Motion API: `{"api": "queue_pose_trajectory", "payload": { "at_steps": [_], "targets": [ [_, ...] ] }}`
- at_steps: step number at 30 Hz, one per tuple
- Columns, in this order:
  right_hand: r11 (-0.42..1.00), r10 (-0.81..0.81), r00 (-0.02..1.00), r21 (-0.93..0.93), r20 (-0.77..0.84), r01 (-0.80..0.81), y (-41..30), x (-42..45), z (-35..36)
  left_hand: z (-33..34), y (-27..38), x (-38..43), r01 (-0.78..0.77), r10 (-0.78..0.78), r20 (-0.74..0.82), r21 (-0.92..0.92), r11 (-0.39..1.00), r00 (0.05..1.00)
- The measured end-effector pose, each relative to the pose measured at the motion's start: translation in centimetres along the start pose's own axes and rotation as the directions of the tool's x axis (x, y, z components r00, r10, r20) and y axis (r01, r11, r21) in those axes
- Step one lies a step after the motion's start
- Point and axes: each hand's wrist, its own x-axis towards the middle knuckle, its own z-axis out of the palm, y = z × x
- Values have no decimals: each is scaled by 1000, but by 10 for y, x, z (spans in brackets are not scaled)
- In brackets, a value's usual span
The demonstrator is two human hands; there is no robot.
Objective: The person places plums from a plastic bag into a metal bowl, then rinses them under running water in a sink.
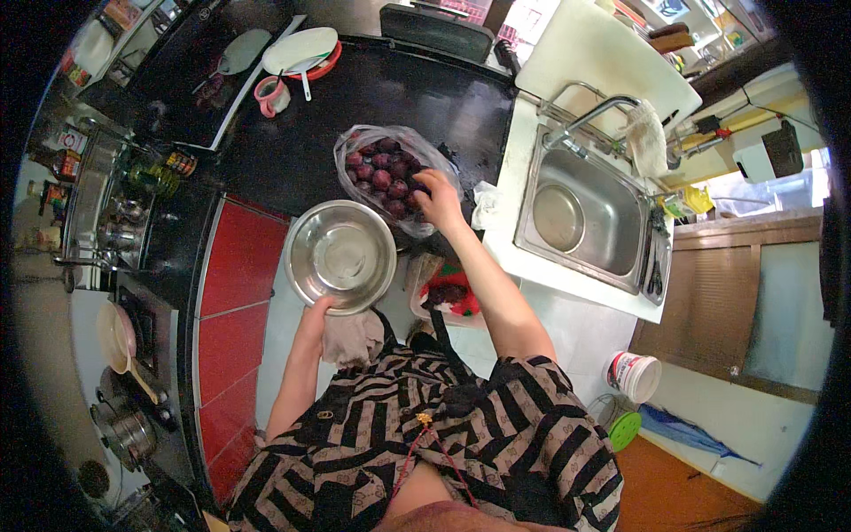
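Note:
My left hand [318, 322] grips the near rim of a stainless steel bowl [340, 256], which is tilted a little towards me and has nothing in it. A pale cloth [352, 338] hangs beside that hand, below the bowl. My right hand [439, 198] reaches into a clear plastic bag [420, 143] on the black countertop. Dark red plums [381, 179] fill the open bag. The right fingertips touch plums at the bag's right side; whether they grip one is hard to tell.
A steel sink [608, 219] with a faucet [592, 120] lies to the right. A crumpled white plastic bag [487, 205] rests near the sink. Farther back left stand a pink mug [270, 97] and a white lid-like disc [299, 52]. A plastic bin [425, 302] sits low, below the counter.

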Motion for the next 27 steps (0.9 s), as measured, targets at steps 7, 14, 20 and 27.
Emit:
{"api": "queue_pose_trajectory", "payload": {
  "at_steps": [7, 14, 20, 27],
  "targets": [
    [901, 48, 997, -433, 66, -15, 11, 46, 20, -10, 21, 22, -114, 116, -55, 50, 992, 992],
    [722, 85, 980, -689, 179, 63, 5, 79, 35, -26, 68, 52, -36, 30, 49, 120, 992, 998],
    [616, 238, 944, -787, 229, 35, 0, 93, 53, -33, 93, 81, -96, 73, 119, 193, 977, 990],
    [556, 309, 935, -831, 176, -27, 2, 109, 64, -33, 109, 96, -104, 77, 162, 162, 981, 984]
  ]
}}
